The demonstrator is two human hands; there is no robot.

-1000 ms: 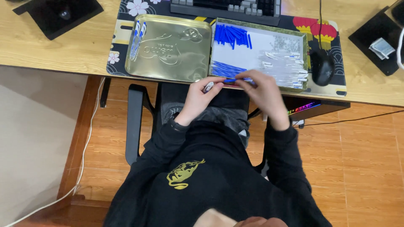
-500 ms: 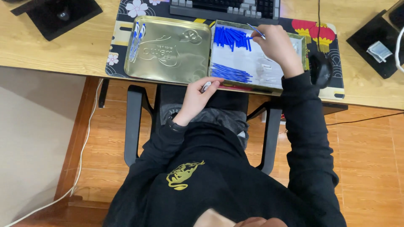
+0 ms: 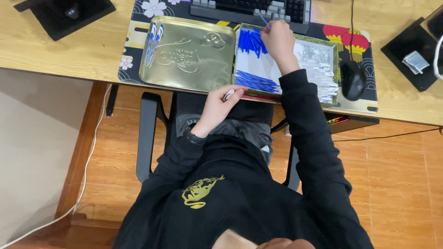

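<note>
Blue thin stick (image 3: 263, 19) pinched in right hand (image 3: 278, 40), arm stretched over open tin tray (image 3: 333, 50). Left hand (image 3: 217, 107), near the desk edge, fingers closed on small pale cap (image 3: 228, 95).

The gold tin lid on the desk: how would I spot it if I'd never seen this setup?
Find the wooden desk and the flowered mat before the keyboard. On the mat's left half lies the gold tin lid, just left of the open tray of blue sticks. Only the lid is shiny, embossed gold, with a few pens near its left edge.
</note>
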